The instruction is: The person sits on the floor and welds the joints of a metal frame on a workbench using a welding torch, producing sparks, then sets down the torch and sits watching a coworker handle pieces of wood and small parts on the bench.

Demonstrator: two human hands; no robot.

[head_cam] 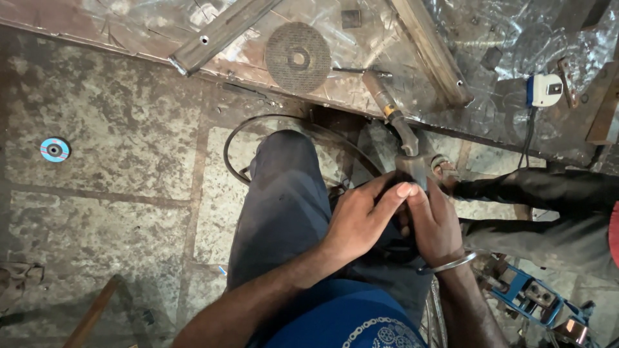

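Head view looks down on a person sitting on a stone floor [129,148], one knee [284,174] raised in dark trousers. Both hands meet over a grey power tool [416,166] just past the knee – the left hand [361,219] curls over it from the left with fingers closed around its body, the right hand [435,222] wraps it from the other side, a metal bangle [451,263] on the wrist. A black cable [258,122] loops on the floor behind the knee. Beyond lies a metal sheet [361,90] carrying a grey grinding disc [298,57], two steel bars [222,32] and a hammer [390,113] whose handle points toward the tool. A small blue disc [55,149] lies far left – well apart from the hands
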